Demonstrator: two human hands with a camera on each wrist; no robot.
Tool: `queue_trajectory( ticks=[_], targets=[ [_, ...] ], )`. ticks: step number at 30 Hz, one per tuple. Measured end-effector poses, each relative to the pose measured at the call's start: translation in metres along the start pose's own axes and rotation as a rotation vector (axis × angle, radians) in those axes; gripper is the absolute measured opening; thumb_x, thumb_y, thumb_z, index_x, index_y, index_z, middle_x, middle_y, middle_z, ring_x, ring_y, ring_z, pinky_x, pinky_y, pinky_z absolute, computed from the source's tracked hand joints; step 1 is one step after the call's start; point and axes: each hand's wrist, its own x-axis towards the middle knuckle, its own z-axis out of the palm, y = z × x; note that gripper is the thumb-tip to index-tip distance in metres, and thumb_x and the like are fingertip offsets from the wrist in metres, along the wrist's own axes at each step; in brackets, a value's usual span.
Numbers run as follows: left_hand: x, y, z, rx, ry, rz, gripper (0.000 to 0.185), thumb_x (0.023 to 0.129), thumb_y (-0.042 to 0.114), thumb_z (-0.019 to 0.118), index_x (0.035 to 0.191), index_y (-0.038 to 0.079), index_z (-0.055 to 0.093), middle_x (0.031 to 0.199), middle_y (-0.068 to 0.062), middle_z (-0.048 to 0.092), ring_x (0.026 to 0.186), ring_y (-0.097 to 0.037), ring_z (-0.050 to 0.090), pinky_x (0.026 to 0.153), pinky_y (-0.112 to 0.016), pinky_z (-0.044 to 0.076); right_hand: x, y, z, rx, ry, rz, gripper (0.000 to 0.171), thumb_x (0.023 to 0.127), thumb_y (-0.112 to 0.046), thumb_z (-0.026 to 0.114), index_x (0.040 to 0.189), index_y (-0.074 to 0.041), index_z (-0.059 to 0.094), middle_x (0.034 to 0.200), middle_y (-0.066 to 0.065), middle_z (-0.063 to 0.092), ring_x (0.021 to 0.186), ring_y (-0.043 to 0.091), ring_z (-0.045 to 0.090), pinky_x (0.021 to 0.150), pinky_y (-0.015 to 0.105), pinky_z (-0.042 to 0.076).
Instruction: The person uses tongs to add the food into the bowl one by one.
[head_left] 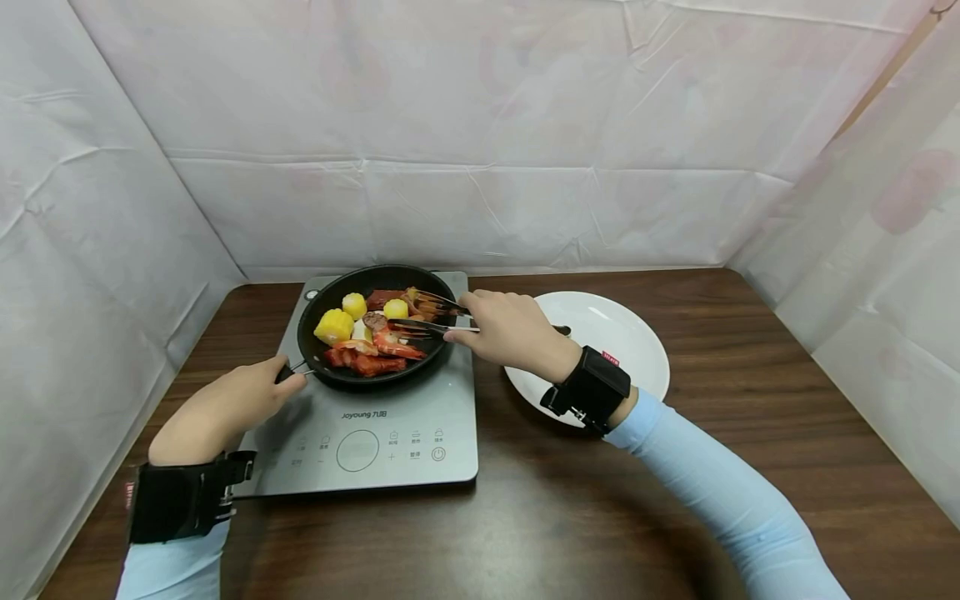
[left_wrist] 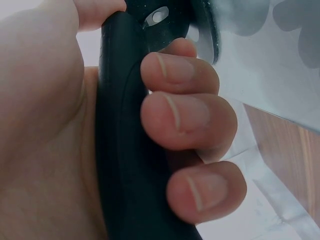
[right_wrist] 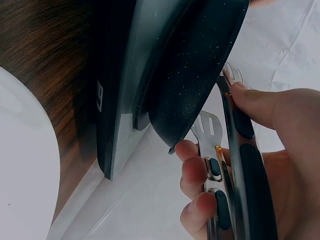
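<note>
My left hand (head_left: pixel 228 408) grips the black handle (left_wrist: pixel 122 125) of a frying pan (head_left: pixel 367 383), its fingers curled around it in the left wrist view. Food lies in the pan: yellow corn pieces (head_left: pixel 333 327), red shrimp (head_left: pixel 397 343), a sausage slice (head_left: pixel 375 321) and reddish meat (head_left: pixel 367 364). Over the pan's right rim, my right hand (head_left: pixel 517 332) holds metal tongs (right_wrist: pixel 252 175) with black grips and slotted ends. The tong ends stand apart, reaching the food on the right side; whether they pinch a piece I cannot tell.
Under the pan is a grey induction cooktop (head_left: pixel 442 400) with touch controls at its front. A white round plate (head_left: pixel 630 333) rests on the brown wooden table (head_left: pixel 750 358) to the right, partly beneath my right wrist. White sheeting (head_left: pixel 480 217) encloses the back and sides.
</note>
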Motion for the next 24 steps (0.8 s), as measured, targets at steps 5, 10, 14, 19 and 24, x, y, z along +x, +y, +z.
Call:
queue_trajectory(
  ticks=[5, 10, 14, 19, 24],
  targets=[
    [0.001, 0.0, 0.0, 0.003, -0.001, -0.001, 0.08, 0.107, 0.046, 0.032, 0.151, -0.02, 0.023, 0.148, -0.047, 0.035, 0.133, -0.061, 0.044, 0.105, -0.07, 0.041, -0.002, 0.002, -0.001, 0.008, -0.003, -0.001, 0.057, 0.097, -0.055, 0.061, 0.134, -0.012, 0.064, 0.113, 0.003, 0.073, 0.086, 0.017, 0.071, 0.065, 0.036, 0.055],
    [0.001, 0.0, -0.001, 0.006, -0.007, -0.003, 0.08, 0.107, 0.047, 0.032, 0.152, -0.019, 0.023, 0.149, -0.046, 0.034, 0.133, -0.062, 0.043, 0.106, -0.071, 0.04, -0.005, 0.005, -0.003, 0.026, 0.006, 0.011, 0.057, 0.097, -0.056, 0.061, 0.133, -0.012, 0.064, 0.115, 0.003, 0.073, 0.085, 0.018, 0.071, 0.064, 0.036, 0.055],
    [0.001, 0.0, -0.001, 0.014, -0.009, -0.009, 0.08, 0.107, 0.046, 0.032, 0.151, -0.02, 0.023, 0.148, -0.047, 0.034, 0.133, -0.062, 0.043, 0.106, -0.071, 0.04, -0.01, 0.007, -0.005, 0.038, 0.01, 0.014, 0.055, 0.097, -0.056, 0.061, 0.131, -0.012, 0.065, 0.113, 0.002, 0.073, 0.086, 0.019, 0.07, 0.064, 0.036, 0.054],
    [0.002, -0.001, -0.001, 0.013, -0.016, -0.015, 0.08, 0.108, 0.047, 0.032, 0.152, -0.02, 0.023, 0.148, -0.047, 0.034, 0.132, -0.062, 0.043, 0.105, -0.071, 0.041, -0.016, 0.01, -0.008, 0.045, 0.0, 0.019, 0.056, 0.098, -0.055, 0.06, 0.132, -0.01, 0.064, 0.116, 0.004, 0.073, 0.089, 0.019, 0.071, 0.064, 0.036, 0.054],
    [0.002, -0.001, 0.0, 0.012, -0.01, -0.013, 0.08, 0.107, 0.047, 0.032, 0.151, -0.02, 0.023, 0.148, -0.047, 0.034, 0.132, -0.062, 0.043, 0.105, -0.071, 0.041, -0.024, 0.015, -0.012, 0.052, -0.002, 0.044, 0.055, 0.097, -0.054, 0.061, 0.132, -0.012, 0.064, 0.117, 0.002, 0.073, 0.088, 0.017, 0.07, 0.066, 0.037, 0.054]
  ],
)
